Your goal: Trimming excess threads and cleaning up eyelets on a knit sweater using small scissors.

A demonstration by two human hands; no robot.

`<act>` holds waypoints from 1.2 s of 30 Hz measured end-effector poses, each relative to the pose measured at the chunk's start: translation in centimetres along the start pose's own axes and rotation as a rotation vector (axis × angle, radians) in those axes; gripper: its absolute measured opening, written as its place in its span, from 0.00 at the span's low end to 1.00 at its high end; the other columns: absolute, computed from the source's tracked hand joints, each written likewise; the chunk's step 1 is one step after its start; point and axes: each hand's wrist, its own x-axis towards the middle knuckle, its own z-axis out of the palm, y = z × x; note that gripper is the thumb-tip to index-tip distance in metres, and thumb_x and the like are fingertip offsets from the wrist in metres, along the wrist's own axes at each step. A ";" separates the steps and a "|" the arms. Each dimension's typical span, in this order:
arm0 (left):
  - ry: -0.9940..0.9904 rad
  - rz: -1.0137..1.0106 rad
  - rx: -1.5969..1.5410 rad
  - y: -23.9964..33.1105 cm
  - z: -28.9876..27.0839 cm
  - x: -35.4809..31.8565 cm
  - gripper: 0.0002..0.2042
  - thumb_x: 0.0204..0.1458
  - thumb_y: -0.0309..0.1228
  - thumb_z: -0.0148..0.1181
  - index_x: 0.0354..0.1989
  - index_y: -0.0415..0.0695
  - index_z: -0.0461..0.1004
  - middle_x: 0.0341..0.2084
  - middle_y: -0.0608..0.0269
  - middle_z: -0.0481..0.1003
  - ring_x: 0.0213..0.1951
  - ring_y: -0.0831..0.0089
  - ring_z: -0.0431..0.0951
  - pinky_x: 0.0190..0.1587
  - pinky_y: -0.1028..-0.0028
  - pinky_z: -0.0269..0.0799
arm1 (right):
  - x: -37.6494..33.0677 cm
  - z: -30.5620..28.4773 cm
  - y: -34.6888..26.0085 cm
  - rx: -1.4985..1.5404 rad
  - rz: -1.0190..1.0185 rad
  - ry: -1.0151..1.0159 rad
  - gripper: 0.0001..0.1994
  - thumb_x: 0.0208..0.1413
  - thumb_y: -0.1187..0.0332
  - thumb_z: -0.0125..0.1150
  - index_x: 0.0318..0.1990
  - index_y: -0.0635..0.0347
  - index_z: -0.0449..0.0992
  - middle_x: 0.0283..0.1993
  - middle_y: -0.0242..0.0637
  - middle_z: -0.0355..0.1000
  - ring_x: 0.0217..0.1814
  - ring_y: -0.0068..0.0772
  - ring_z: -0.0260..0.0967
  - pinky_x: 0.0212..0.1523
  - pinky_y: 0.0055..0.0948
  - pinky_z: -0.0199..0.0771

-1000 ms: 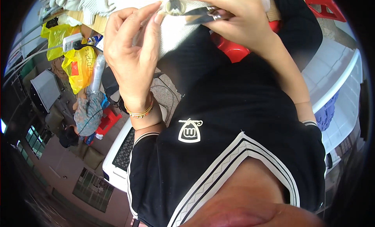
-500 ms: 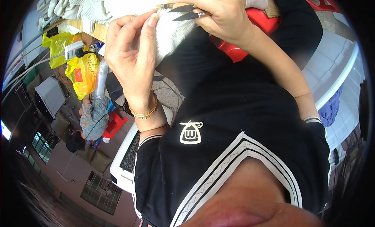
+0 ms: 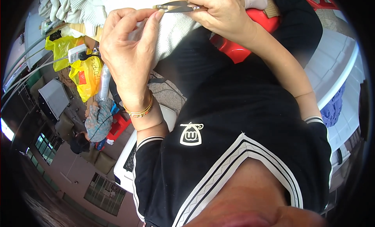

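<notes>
My right hand (image 3: 222,12) grips a pair of small scissors (image 3: 181,7) with dark pointed blades. The blades point left, almost together, their tips right at the fingertips of my left hand (image 3: 129,51). Thumb and forefinger of that hand are pinched together; whatever is between them is too small to make out. A white knitted piece (image 3: 172,37) hangs down beneath both hands, over my dark-clothed lap.
Pale knitwear (image 3: 76,8) is heaped at the far left. Below it hang yellow plastic bags (image 3: 86,76) and a white power strip (image 3: 77,53) with cables. A red stool (image 3: 230,49) stands beyond my lap, a pale blue table (image 3: 332,67) to the right. Another person (image 3: 99,119) sits at the left.
The scissor blades, apart before, have come nearly together and moved slightly left toward my left fingertips. My left hand has shifted a little to the left.
</notes>
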 end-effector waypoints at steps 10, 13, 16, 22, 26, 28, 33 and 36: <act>0.028 0.050 -0.029 -0.9 1.0 -0.7 0.06 0.54 0.25 0.65 0.34 0.37 0.75 0.30 0.60 0.72 0.31 0.71 0.73 0.37 0.75 0.70 | 0.8 -3.9 -3.8 0.104 0.279 -0.144 0.16 0.50 0.69 0.69 0.46 0.64 0.77 0.34 0.41 0.71 0.31 0.37 0.72 0.30 0.28 0.72; 0.034 0.046 -0.059 -0.8 1.1 -0.6 0.06 0.55 0.25 0.64 0.34 0.37 0.75 0.30 0.60 0.72 0.31 0.71 0.73 0.37 0.74 0.70 | -0.5 -2.5 -1.5 -0.085 -0.142 0.003 0.15 0.51 0.66 0.68 0.44 0.64 0.77 0.34 0.41 0.70 0.32 0.39 0.71 0.30 0.30 0.71; 0.060 0.037 -0.068 -0.7 1.3 -0.8 0.05 0.55 0.25 0.64 0.35 0.37 0.76 0.31 0.59 0.73 0.32 0.70 0.74 0.37 0.74 0.70 | -0.9 -2.3 -1.5 -0.144 -0.165 0.021 0.14 0.52 0.65 0.67 0.43 0.63 0.78 0.34 0.41 0.69 0.32 0.40 0.71 0.31 0.30 0.72; 0.036 0.067 -0.083 -0.3 1.5 -1.5 0.05 0.52 0.25 0.66 0.36 0.38 0.80 0.32 0.60 0.74 0.34 0.70 0.75 0.39 0.74 0.72 | -1.6 -2.5 -1.4 -0.123 -0.125 0.035 0.13 0.53 0.66 0.67 0.43 0.64 0.78 0.33 0.40 0.68 0.32 0.40 0.71 0.30 0.31 0.71; 0.034 0.071 -0.066 -0.4 1.0 -0.9 0.05 0.50 0.24 0.67 0.35 0.38 0.80 0.32 0.60 0.74 0.34 0.70 0.75 0.40 0.74 0.72 | -0.9 -2.4 -1.4 -0.136 -0.101 0.020 0.14 0.53 0.66 0.67 0.44 0.64 0.77 0.33 0.40 0.67 0.32 0.39 0.70 0.29 0.30 0.70; 0.048 0.054 -0.080 -0.1 1.4 -1.3 0.05 0.49 0.24 0.68 0.33 0.39 0.80 0.32 0.60 0.74 0.34 0.70 0.75 0.38 0.74 0.72 | -1.2 -2.4 -1.2 -0.106 -0.117 0.045 0.14 0.54 0.66 0.66 0.44 0.65 0.77 0.32 0.40 0.66 0.32 0.39 0.69 0.29 0.30 0.69; 0.085 0.152 0.039 -0.6 1.3 -1.1 0.05 0.49 0.25 0.68 0.33 0.40 0.80 0.31 0.60 0.73 0.34 0.68 0.75 0.38 0.73 0.71 | -0.9 -2.0 -1.4 -0.065 -0.081 0.039 0.13 0.54 0.66 0.66 0.43 0.65 0.78 0.32 0.41 0.66 0.31 0.39 0.68 0.30 0.31 0.69; 0.093 0.192 0.082 -0.6 1.3 -1.2 0.05 0.50 0.25 0.68 0.33 0.41 0.79 0.32 0.60 0.73 0.35 0.67 0.75 0.38 0.72 0.71 | -0.7 -2.1 -1.7 -0.036 -0.051 0.026 0.13 0.54 0.66 0.66 0.43 0.64 0.78 0.31 0.41 0.66 0.31 0.40 0.68 0.31 0.32 0.68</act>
